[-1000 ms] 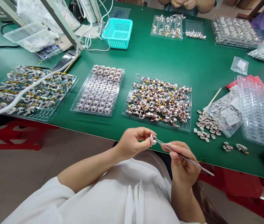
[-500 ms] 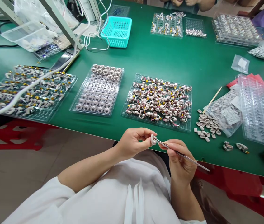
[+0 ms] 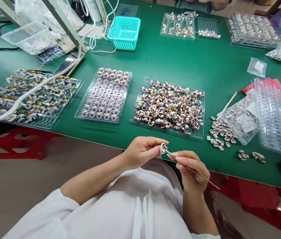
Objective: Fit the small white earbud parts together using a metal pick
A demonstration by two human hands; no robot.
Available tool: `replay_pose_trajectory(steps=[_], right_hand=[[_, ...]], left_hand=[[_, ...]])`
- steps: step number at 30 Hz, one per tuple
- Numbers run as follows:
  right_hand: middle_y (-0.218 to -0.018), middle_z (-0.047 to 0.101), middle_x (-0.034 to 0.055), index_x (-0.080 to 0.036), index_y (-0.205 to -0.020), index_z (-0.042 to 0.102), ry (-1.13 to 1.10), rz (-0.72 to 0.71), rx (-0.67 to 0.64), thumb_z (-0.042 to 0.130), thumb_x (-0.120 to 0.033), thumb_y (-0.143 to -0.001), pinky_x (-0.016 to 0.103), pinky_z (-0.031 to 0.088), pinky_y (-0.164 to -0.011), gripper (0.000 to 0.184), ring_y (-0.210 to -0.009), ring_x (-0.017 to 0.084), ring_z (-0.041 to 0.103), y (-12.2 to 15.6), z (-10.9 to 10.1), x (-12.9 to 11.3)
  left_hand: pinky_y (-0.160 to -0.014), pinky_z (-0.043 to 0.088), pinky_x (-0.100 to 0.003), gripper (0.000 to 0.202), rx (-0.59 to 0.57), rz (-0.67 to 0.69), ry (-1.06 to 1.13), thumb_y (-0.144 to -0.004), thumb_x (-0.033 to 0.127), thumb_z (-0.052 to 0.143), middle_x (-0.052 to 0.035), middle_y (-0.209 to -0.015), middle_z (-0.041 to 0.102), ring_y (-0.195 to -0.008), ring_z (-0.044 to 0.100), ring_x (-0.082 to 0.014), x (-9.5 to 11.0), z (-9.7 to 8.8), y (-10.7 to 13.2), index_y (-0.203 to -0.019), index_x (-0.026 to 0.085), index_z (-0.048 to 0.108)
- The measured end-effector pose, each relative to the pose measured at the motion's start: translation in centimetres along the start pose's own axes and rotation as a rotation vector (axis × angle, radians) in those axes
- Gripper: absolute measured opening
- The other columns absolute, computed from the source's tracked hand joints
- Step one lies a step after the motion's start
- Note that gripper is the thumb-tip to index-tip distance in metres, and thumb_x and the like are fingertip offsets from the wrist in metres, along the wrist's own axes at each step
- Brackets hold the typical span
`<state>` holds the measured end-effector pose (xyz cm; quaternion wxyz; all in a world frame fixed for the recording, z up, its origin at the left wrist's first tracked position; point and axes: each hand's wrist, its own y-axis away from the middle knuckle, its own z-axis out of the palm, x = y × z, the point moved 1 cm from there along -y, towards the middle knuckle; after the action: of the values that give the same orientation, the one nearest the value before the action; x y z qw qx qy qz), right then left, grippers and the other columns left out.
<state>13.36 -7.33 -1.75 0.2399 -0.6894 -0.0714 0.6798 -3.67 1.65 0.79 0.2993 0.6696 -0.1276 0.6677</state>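
Note:
My left hand (image 3: 142,151) pinches a small beige ring-shaped plastic part (image 3: 162,149) between thumb and fingers, just over the table's front edge. My right hand (image 3: 192,168) holds a thin metal rod-like tool (image 3: 203,176) like a pen, its tip in or against the part's opening. Exactly where the tip touches is too small to make out. Beyond my hands lies a clear tray (image 3: 133,120) crowded with curved beige pieces (image 3: 167,106) bearing yellow tabs and reddish bits. Loose beige caps (image 3: 222,135) lie right of that tray, with two curved pieces (image 3: 243,155) nearer the edge.
Another clear tray (image 3: 81,109) of round beige parts stands left of centre, and a fuller tray (image 3: 47,124) lies far left under a white cable (image 3: 34,90). A turquoise basket (image 3: 125,45) is behind. Bags and an empty-looking blister tray (image 3: 277,122) lie right. A person sits opposite.
The tool's rear end has dipped and swung slightly left as my right hand shifted its angle. My left hand keeps its pinch on the part, which has turned a little.

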Motion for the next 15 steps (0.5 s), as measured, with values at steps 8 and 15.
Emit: replay_pose_trajectory(steps=[8, 15], right_hand=[[-0.095, 0.069, 0.0059, -0.027, -0.105, 0.073, -0.096, 0.079, 0.034, 0.064, -0.020, -0.091, 0.039, 0.063, -0.068, 0.018, -0.083, 0.021, 0.070, 0.1, -0.2, 0.8], [-0.085, 0.065, 0.0057, -0.025, -0.097, 0.071, -0.119, 0.053, 0.098, 0.055, -0.032, -0.096, 0.043, 0.058, -0.070, 0.018, -0.081, 0.022, 0.065, -0.8, 0.0, 0.4]], left_hand=[[-0.062, 0.053, -0.021, 0.027, 0.001, 0.052, -0.130, -0.085, 0.026, 0.060, -0.0118, -0.089, 0.076, -0.069, 0.068, -0.0145, 0.2, 0.0, 0.1, -0.099, 0.008, 0.074], [-0.063, 0.053, -0.020, 0.019, -0.001, 0.170, -0.287, -0.083, 0.021, 0.058, -0.0068, -0.081, 0.074, -0.067, 0.066, -0.0131, 0.2, 0.1, 0.0, -0.091, 0.012, 0.072]])
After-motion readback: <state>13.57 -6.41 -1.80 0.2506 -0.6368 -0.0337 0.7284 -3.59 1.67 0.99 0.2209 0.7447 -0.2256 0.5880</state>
